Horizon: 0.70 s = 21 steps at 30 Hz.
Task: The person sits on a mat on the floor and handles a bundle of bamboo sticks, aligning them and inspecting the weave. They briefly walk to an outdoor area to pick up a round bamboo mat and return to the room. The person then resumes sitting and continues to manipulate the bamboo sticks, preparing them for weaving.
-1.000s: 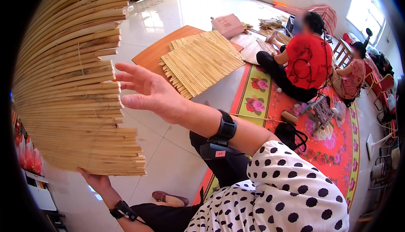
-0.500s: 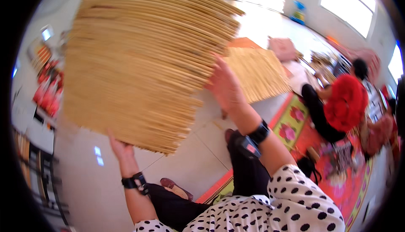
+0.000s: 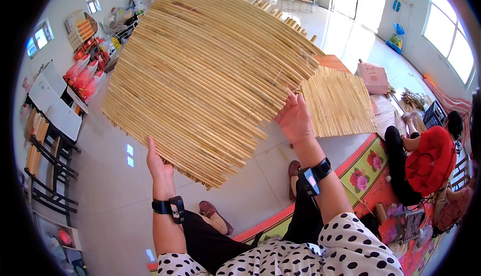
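The woven reed mat (image 3: 210, 75) is held up in the air in front of the person, tilted, with its flat face turned toward the camera. It sits well above the tiled floor (image 3: 115, 206) and touches nothing but the two hands.

The left hand (image 3: 159, 161) supports the mat at its lower edge. The palm and fingers pass behind the reeds, so only the thumb side shows; the fingers appear closed on the edge, which carries the weight from below. The right hand (image 3: 294, 118) lies against the right edge, fingers spread wide and flat on the reed ends rather than curled round them. This placement appears to steady the panel and keep it from swinging, while the left hand bears the load. Each wrist carries a black band with a small device (image 3: 310, 178).

A second reed mat (image 3: 340, 100) lies flat on the floor beyond the right hand, just beside a low wooden board (image 3: 333, 61) and a pink box (image 3: 373, 75). A floral floor mat (image 3: 371, 170) runs along the lower right, under the person's legs. Another person in a red top (image 3: 431, 158) sits on it, well apart from the held mat. Stacked goods and a black metal rack (image 3: 47, 175) stand along the left wall.
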Tool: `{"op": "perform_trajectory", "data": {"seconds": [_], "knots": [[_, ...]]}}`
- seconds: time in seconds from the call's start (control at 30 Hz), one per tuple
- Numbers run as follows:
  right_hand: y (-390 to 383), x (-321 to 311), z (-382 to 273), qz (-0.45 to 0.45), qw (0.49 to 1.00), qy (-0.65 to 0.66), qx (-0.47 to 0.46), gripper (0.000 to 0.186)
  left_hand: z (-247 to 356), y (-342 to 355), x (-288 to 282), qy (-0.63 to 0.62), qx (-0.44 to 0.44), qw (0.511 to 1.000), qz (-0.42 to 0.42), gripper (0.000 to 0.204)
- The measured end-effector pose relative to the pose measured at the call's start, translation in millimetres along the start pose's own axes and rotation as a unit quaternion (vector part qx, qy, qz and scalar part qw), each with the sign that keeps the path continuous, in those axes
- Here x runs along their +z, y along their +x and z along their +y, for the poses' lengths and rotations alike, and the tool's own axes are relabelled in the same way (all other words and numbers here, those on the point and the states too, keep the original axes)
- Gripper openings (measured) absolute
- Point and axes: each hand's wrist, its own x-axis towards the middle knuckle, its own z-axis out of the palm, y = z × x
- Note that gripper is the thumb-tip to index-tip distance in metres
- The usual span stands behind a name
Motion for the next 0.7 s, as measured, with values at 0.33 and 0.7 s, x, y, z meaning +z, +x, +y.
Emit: {"op": "perform_trajectory", "data": {"seconds": [0.33, 0.7], "knots": [[6, 2, -2, 0.047, 0.999, -0.02, 0.011, 0.044, 1, -3, 5, 0.023, 0.015, 0.999, 0.017, 0.05], [12, -29, -30, 0.201, 0.977, -0.032, -0.061, 0.025, 6, 5, 1, 0.022, 0.057, 0.998, -0.016, 0.046]]}}
